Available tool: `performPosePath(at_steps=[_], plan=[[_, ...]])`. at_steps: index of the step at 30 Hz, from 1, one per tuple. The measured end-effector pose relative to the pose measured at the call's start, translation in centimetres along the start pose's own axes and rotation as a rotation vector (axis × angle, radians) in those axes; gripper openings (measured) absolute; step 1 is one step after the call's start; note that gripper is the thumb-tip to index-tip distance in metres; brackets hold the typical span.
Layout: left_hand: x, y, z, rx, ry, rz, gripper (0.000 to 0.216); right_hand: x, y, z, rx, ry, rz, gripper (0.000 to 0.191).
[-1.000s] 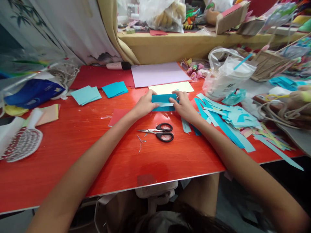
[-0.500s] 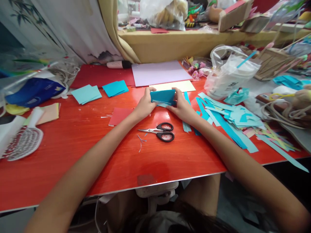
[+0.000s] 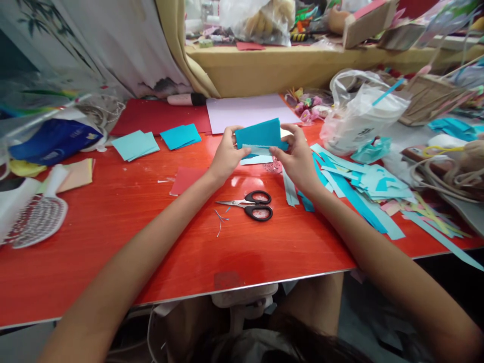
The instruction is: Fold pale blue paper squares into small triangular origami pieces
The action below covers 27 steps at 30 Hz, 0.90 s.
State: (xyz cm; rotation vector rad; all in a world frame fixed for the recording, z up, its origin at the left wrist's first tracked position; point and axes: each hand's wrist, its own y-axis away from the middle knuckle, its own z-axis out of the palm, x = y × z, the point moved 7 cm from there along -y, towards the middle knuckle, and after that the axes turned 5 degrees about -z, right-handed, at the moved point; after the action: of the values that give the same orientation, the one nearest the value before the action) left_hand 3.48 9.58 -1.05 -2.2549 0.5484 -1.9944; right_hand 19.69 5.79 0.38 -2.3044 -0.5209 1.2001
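Between my two hands a piece of blue paper (image 3: pixel 259 134) is held up above the red table (image 3: pixel 181 242). My left hand (image 3: pixel 228 155) is closed on its left edge, thumb in front. At the right edge my right hand (image 3: pixel 297 154) pinches it, the thumb at the lower corner. Pale blue paper (image 3: pixel 257 159) shows under the blue sheet, along its lower edge. Nearer to me lie black-handled scissors (image 3: pixel 249 204), with thin paper slivers (image 3: pixel 220 218) beside the blades. A red paper piece (image 3: pixel 185 180) lies left of my left hand.
Two small stacks, light blue paper (image 3: pixel 136 145) and darker blue paper (image 3: pixel 180 136), lie at back left. Cut paper strips (image 3: pixel 363 186) pile up on the right, before a bagged cup (image 3: pixel 359 121). A hairbrush (image 3: pixel 41 222) is far left; a lilac sheet (image 3: pixel 245 112) lies behind.
Both hands have raised the blue paper a little and tilted it, its right end higher. My right hand has moved to the right. More pale paper shows under it.
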Motion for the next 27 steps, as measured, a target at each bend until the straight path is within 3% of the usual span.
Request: performPosePath(at_steps=[3, 7, 10, 14, 19, 22, 27], plan=[[-0.2, 0.3, 0.0, 0.039, -0.117, -0.033, 0.047, 0.0, -0.1, 0.0, -0.027, 0.085, 0.026, 0.038], [-0.5, 1.2, 0.0, 0.053, -0.423, -0.135, 0.047, 0.9, 0.3, 1.2, -0.156, 0.258, 0.073, 0.016], [-0.7, 1.6, 0.3, 0.037, -0.628, -0.158, 0.046, 1.6, 0.4, 1.9, -0.179, 0.334, 0.054, 0.009], [-1.6, 1.4, 0.6, 0.029, -0.728, -0.146, 0.047, 1.7, 0.2, 2.1, -0.214, 0.281, 0.065, 0.029], [-2.0, 1.2, 1.0, 0.038, -0.717, -0.016, 0.046, 1.6, 0.3, 1.6, -0.166, 0.006, 0.205, 0.020], [-1.9, 1.4, 1.1, 0.024, -0.730, -0.013, 0.046, 1.6, 0.7, 1.7, -0.092, -0.122, 0.261, 0.033], [-1.3, 1.7, 1.2, -0.025, -0.746, -0.040, 0.047, 0.6, 1.0, 1.9, -0.061, -0.173, 0.193, 0.044]])
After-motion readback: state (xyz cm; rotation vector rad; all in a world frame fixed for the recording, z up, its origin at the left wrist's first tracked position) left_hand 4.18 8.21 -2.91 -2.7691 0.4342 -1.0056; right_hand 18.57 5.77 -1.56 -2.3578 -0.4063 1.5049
